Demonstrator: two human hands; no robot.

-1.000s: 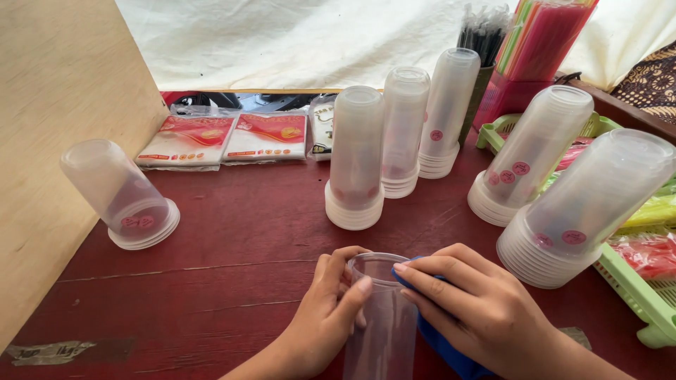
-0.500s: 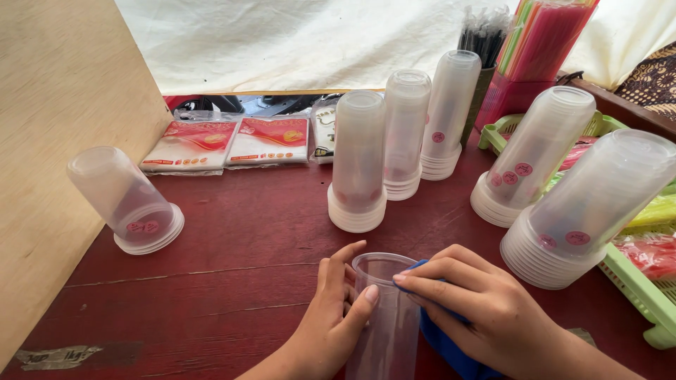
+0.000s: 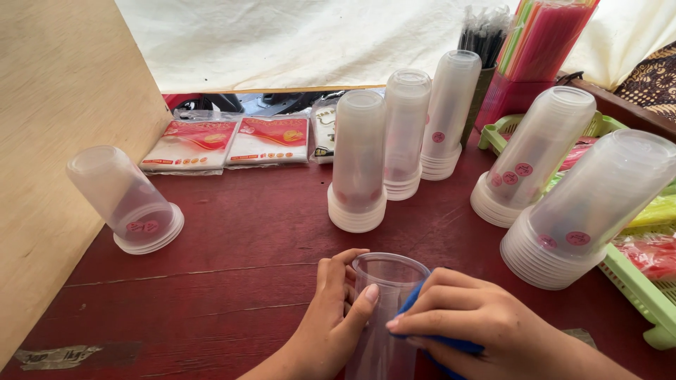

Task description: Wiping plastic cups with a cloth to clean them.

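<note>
Nearest, at 6 o'clock: one clear plastic cup [image 3: 384, 309], upright on the red table [image 3: 232, 260], mouth up. Left hand [image 3: 331, 324] wraps its left wall, fingers curled round the rim, thumb on the front. Right hand [image 3: 479, 327] presses a blue cloth [image 3: 429, 338] against the cup's right side, fingers closed flat over the cloth.

Judged progress: wiping of this cup is under way, not finished; it stands apart from the stacks.

Middle ground: at 9 o'clock, a short inverted cup stack [image 3: 127, 200] leaning against a wooden board [image 3: 63, 141]. At 12 o'clock, three tall inverted stacks [image 3: 405, 144]. At 2 to 3 o'clock, two larger tilted stacks [image 3: 563, 183] beside a green basket [image 3: 637, 292].

Farthest: red-and-white sachets [image 3: 225, 141] at 11 o'clock; straws in holders [image 3: 524, 49] at 1 o'clock; white cloth backdrop [image 3: 296, 42].
</note>
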